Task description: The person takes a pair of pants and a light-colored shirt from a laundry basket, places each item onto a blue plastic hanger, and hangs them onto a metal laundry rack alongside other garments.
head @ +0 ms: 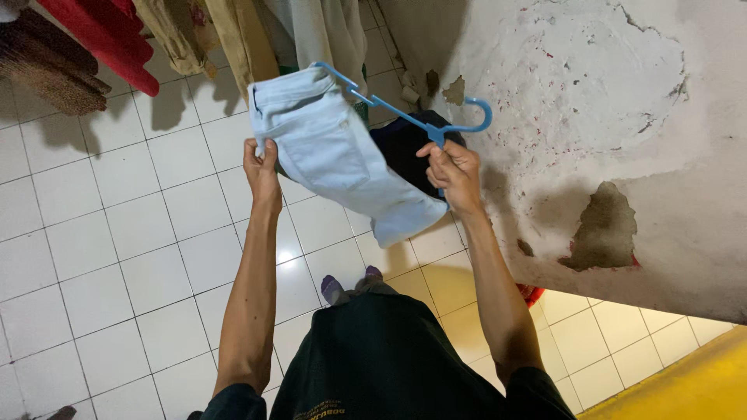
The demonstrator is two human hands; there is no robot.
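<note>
White glazed floor tiles [117, 257] fill most of the view from above, a patch of glare on them below the pale blue shorts [334, 152], which serve as the landmark here. Right of the shorts stands a rough plastered wall [591, 101], cracked, with brownish patches where the plaster has broken away; yellow-lit tiles show at its foot, lower right. Above and left of the shorts hang other garments [233, 31]: red, tan and pale cloth, casting shadows on the tiles. Below the shorts is the person's own dark clothing, feet just visible. The shorts are held out in the air, folded over on themselves, with a dark garment [405, 152] partly hidden behind their right side. A blue plastic hanger [412, 117] runs slantwise from the shorts' top edge out to its hook at their right. Left hand [261, 167]: closed on the shorts' left edge, fingers pinching the cloth. Right hand [451, 171]: closed around the hanger's neck, just under the hook. Judgement on progress: one hanger arm appears to sit inside the waistband, the shorts hang bunched and uneven, and the hook rests on nothing, so the garment reads as partly on the hanger, not yet squared or hung.
</note>
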